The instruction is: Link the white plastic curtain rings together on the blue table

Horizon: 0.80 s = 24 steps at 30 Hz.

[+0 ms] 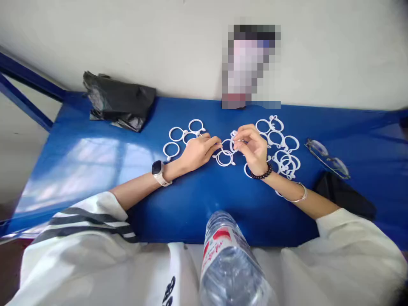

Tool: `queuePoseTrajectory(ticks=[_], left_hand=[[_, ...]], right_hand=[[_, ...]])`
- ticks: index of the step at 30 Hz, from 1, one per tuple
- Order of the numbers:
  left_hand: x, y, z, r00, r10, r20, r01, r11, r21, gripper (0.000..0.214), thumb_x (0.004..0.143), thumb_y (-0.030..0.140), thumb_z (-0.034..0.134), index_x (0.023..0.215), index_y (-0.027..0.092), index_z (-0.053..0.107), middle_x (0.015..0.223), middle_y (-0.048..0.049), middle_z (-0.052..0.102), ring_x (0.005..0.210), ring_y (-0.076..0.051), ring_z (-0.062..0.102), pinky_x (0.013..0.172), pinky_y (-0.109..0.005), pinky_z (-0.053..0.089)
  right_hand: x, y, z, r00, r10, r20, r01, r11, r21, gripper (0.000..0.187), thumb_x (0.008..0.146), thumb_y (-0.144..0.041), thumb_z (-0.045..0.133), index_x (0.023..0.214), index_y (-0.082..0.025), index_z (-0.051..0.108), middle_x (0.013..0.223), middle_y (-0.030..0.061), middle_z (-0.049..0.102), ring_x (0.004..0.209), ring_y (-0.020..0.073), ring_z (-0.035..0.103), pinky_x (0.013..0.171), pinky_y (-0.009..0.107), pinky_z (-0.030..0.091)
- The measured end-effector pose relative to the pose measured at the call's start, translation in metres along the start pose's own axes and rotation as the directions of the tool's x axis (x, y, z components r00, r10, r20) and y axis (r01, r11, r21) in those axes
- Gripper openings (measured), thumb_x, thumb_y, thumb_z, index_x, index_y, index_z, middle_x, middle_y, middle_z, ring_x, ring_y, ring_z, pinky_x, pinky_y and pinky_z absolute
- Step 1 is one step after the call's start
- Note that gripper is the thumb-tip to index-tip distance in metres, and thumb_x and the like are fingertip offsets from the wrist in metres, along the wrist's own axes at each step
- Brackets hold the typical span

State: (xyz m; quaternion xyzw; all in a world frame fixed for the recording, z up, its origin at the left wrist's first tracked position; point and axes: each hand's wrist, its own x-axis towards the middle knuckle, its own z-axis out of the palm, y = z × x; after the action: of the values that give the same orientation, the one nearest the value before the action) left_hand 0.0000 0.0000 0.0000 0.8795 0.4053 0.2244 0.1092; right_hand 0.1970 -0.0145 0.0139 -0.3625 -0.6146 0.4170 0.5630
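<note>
My left hand (pixel 199 153) is closed in a pinch at the left side of a white curtain ring (pixel 222 149) with a small eyelet. From the right, my right hand (pixel 254 148) pinches at white ring pieces (pixel 232 142) that overlap it; its fingertips partly hide where they join. Just below the fingers, overlapping white rings (pixel 225 165) lie on the blue table (pixel 191 208). Several loose rings (pixel 171 143) are left of and partly beneath my left hand. A larger cluster of rings (pixel 276 138) spreads behind and right of my right hand.
A clear water bottle (pixel 236 272) stands upright close to my body. Eyeglasses (pixel 328 157) and a dark flat object (pixel 347 195) lie at right. A crumpled black plastic bag (pixel 119 100) sits at the back left. Something pixelated (pixel 245 63) leans against the wall.
</note>
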Motion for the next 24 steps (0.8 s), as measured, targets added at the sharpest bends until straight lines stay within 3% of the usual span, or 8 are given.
queuePoseTrajectory(ticks=[7,16,20,24], left_hand=[[-0.0023,-0.0031,-0.0016,1.0,0.016,0.012,-0.015,1.0,-0.009,0.036,0.104,0.037,0.035,0.105,0.016,0.064,0.083,-0.0065,0.066,0.072,-0.017,0.062,0.062,-0.025,0.043],[-0.0033,-0.0031,-0.0017,0.996,0.082,-0.042,-0.084,0.995,-0.056,0.036,0.105,0.038,0.035,0.102,0.017,0.064,0.079,-0.0053,0.068,0.071,-0.016,0.061,0.061,-0.024,0.042],[-0.0031,-0.0021,-0.0021,0.99,0.121,-0.072,-0.125,0.99,-0.061,0.038,0.105,0.038,0.033,0.1,0.016,0.064,0.076,-0.005,0.067,0.069,-0.015,0.06,0.06,-0.023,0.041],[-0.0017,-0.0028,-0.0027,0.983,0.088,-0.163,-0.105,0.989,-0.099,0.038,0.105,0.038,0.035,0.096,0.016,0.064,0.071,-0.0034,0.063,0.062,-0.013,0.057,0.057,-0.022,0.04]], right_hand=[[0.0015,0.0088,0.0,0.986,0.141,-0.091,-0.13,0.984,0.119,0.008,0.078,-0.015,0.058,0.077,-0.02,0.064,0.089,-0.0026,0.052,0.046,-0.0003,0.049,0.037,0.017,0.033],[0.0016,0.0085,0.0007,0.968,0.228,-0.104,-0.224,0.973,0.048,0.005,0.078,-0.017,0.059,0.076,-0.021,0.06,0.072,-0.0054,0.055,0.038,0.0003,0.036,0.035,0.018,0.026],[0.0002,0.0074,0.0009,0.957,0.28,-0.08,-0.277,0.96,0.041,0.003,0.078,-0.019,0.061,0.077,-0.022,0.059,0.062,-0.0065,0.05,0.036,0.0017,0.031,0.033,0.019,0.022],[-0.0025,0.002,0.0019,0.974,0.227,0.011,-0.227,0.974,0.008,0.007,0.08,-0.016,0.057,0.079,-0.021,0.06,0.072,-0.0047,0.054,0.037,0.0011,0.033,0.034,0.02,0.022]])
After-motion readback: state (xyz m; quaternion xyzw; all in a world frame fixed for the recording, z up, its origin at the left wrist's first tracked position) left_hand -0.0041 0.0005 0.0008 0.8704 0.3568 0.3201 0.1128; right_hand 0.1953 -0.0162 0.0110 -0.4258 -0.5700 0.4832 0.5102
